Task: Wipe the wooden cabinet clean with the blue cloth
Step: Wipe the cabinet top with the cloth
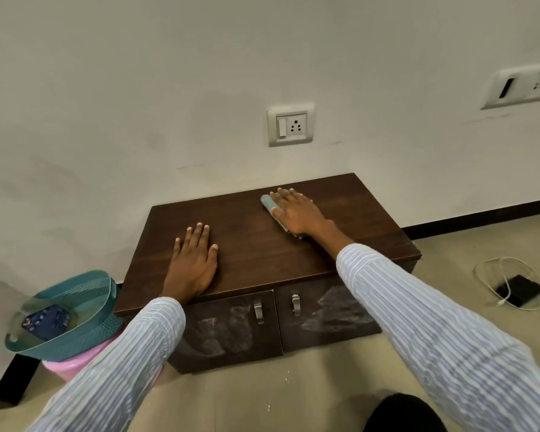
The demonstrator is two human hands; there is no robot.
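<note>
A low dark wooden cabinet (253, 244) stands against the white wall, with two doors and metal handles on its front. My right hand (295, 212) lies flat on the blue cloth (267, 202) at the back right of the top; only the cloth's left edge and a strip under my palm show. My left hand (194, 260) rests flat with fingers spread on the front left of the top, holding nothing. Pale dusty smears mark both doors (334, 310).
A teal basket (75, 310) holding a dark blue item sits on a pink tub (66, 369) left of the cabinet. On the floor at right lies a black device (519, 289) with a white cable. Wall sockets (291, 124) are above the cabinet.
</note>
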